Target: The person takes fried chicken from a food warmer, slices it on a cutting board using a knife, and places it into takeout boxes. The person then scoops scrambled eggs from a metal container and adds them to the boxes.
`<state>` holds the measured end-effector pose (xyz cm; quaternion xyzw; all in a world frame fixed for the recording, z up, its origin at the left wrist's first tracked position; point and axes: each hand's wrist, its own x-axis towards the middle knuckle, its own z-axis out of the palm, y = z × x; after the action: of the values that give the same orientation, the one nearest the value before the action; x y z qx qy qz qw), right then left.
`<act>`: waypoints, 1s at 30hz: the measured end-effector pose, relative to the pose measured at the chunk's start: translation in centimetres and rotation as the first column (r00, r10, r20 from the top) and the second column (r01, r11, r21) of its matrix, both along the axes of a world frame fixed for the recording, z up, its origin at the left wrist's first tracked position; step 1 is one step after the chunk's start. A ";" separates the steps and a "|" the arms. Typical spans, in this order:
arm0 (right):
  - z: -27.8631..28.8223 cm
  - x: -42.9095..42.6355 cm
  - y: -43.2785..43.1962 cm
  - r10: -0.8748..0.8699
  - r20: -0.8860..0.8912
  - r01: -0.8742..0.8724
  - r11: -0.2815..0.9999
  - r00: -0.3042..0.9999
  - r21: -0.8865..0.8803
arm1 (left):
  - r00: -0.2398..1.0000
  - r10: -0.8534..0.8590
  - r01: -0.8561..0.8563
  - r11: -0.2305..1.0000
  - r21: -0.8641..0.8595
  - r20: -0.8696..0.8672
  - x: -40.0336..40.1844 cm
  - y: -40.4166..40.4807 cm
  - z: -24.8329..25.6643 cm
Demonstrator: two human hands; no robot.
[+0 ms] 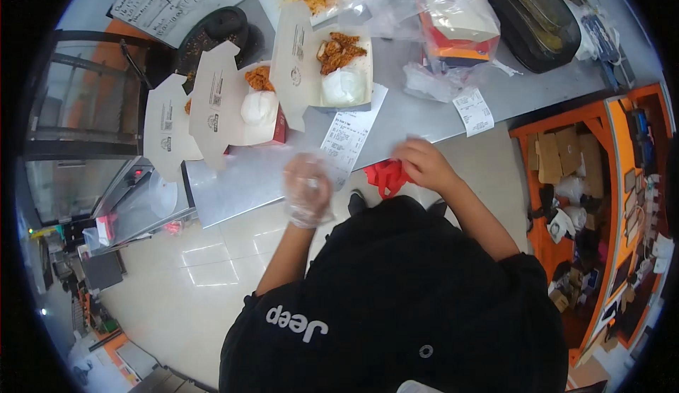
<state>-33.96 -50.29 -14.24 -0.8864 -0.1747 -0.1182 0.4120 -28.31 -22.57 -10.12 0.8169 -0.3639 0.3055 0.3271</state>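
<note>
My left hand [308,189], in a clear plastic glove, is blurred over the steel counter's front edge, left of a long printed receipt [347,136]. My bare right hand [424,164] is beside a red plastic bag [387,176] at the counter's edge; whether its fingers grip the bag I cannot tell. Beyond the receipt, an open paper box [362,83] bears fried chicken pieces [341,53] and a white wrapped bundle [343,86]. Another open box [273,133] to its left holds chicken [259,78] and a similar bundle [259,108]. A third raised lid [168,128] stands farther left.
Boxes in a clear plastic bag [460,27] stand on the counter [403,117] at the back right, near a second receipt [473,112] and a black tray with tongs [536,16]. A black round pan [212,40] is behind the lids. Orange shelving [604,122] stands to the right.
</note>
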 end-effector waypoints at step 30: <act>2.2 2.5 -47.2 0.003 -0.632 0.607 -0.284 0.775 0.742 | -0.441 -0.636 -0.331 0.771 -0.544 -0.633 2.2 -49.3 -0.3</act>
<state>-31.43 -97.50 -12.03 -0.2590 0.3116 -0.1299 0.9049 -26.11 -71.90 -10.43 0.4564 0.0588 -0.4945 0.7374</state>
